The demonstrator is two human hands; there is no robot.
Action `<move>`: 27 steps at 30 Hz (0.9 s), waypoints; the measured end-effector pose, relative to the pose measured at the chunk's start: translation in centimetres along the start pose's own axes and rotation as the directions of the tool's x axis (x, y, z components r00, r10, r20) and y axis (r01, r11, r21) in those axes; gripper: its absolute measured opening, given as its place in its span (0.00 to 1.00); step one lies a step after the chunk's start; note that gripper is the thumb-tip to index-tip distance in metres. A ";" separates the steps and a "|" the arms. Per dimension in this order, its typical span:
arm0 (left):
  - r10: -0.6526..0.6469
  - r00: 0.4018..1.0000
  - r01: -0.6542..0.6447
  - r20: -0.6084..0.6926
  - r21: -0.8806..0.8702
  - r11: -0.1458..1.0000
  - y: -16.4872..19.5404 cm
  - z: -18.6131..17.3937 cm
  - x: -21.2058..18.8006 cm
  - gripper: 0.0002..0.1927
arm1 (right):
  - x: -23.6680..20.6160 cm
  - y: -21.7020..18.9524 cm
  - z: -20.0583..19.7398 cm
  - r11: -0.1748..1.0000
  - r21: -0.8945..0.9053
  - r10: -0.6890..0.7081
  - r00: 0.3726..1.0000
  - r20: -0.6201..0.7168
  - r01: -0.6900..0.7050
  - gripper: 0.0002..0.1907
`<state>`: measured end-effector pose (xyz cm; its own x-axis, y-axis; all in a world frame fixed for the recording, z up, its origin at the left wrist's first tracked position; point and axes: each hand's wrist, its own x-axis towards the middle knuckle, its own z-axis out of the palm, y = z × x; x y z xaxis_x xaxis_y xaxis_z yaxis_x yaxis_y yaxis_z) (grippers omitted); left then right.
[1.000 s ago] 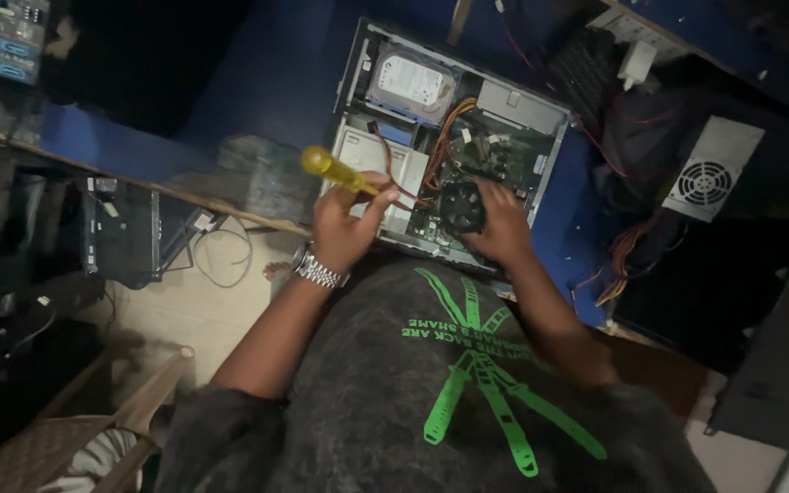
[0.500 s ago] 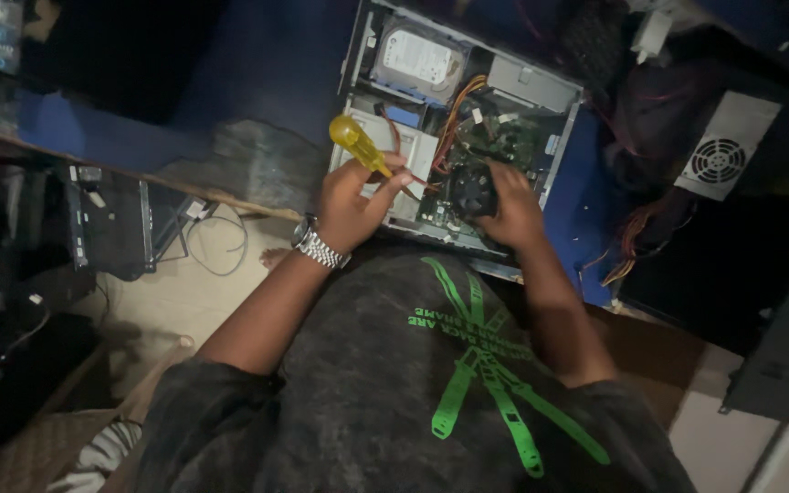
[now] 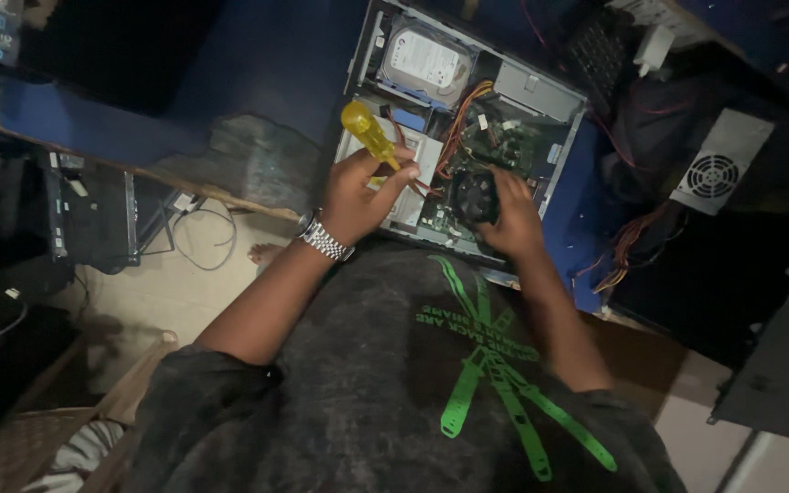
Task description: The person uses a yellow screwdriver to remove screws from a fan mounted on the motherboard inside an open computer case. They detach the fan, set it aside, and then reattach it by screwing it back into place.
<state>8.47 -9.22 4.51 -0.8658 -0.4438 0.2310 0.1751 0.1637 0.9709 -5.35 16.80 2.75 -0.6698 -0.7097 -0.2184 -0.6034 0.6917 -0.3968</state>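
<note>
Since half a second ago my left hand (image 3: 358, 196) has tipped the yellow-handled screwdriver (image 3: 372, 135) slightly (grip clamped on it) over the open computer case (image 3: 468, 137) on the blue tabletop (image 3: 139, 82). My right hand (image 3: 509, 215) rests closed on the black fan (image 3: 475, 196).

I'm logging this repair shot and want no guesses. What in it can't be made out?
Head view, the only one:
- Screwdriver: its tip is hidden behind the left hand holding it.
- Black fan: partly covered by the right hand, so any screws there are hidden.
- Computer case: its top edge is cut off by the frame.
- Circuit board: parts too small and dim to identify.
</note>
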 end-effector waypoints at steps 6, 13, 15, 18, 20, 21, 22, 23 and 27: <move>0.017 0.999 -0.016 -0.046 0.011 1.000 -0.1 0.1 0.3 0.11 | -0.2 -0.6 0.1 0.999 -0.034 0.037 0.999 -0.010 -0.038 0.55; -0.004 1.000 0.004 0.011 0.006 1.000 0.1 0.7 0.8 0.11 | -0.3 -0.2 0.5 0.997 -0.019 0.074 0.997 0.015 -0.073 0.56; -0.012 0.999 0.013 0.039 -0.026 1.000 0.5 0.9 0.9 0.12 | -0.4 -0.1 0.5 0.999 0.000 0.050 0.999 0.019 -0.050 0.58; 0.012 0.995 -0.012 0.099 0.005 1.000 1.2 1.6 1.4 0.13 | -0.3 -0.6 -0.6 0.995 0.076 -0.055 0.998 -0.033 0.057 0.61; 0.036 0.987 -0.050 0.157 0.092 0.994 1.7 2.3 1.9 0.14 | -0.3 -1.5 -2.1 0.972 0.150 -0.161 0.977 -0.137 0.181 0.56; 0.056 0.975 -0.080 0.216 0.103 0.991 1.9 2.8 2.2 0.14 | -0.4 -2.1 -3.1 0.957 0.233 -0.133 0.974 -0.184 0.174 0.49; 0.075 0.959 -0.109 0.275 0.113 0.988 2.1 3.2 2.4 0.14 | -0.6 -2.8 -4.2 0.933 0.315 -0.101 0.969 -0.227 0.171 0.41; 0.091 0.939 -0.138 0.333 0.121 0.983 2.3 3.7 2.5 0.14 | -0.9 -3.5 -5.4 0.902 0.395 -0.066 0.961 -0.268 0.172 0.34; 0.224 0.855 -0.298 0.467 0.089 0.950 2.5 5.7 3.1 0.13 | -3.2 -6.9 -9.8 0.508 0.815 -0.077 0.957 -0.280 0.279 0.31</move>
<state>3.57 -5.14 7.30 -0.9202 0.0689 0.3854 0.3826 0.3665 0.8481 -3.28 15.64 14.88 -0.7153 -0.6952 0.0708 -0.1412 0.0445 -0.9890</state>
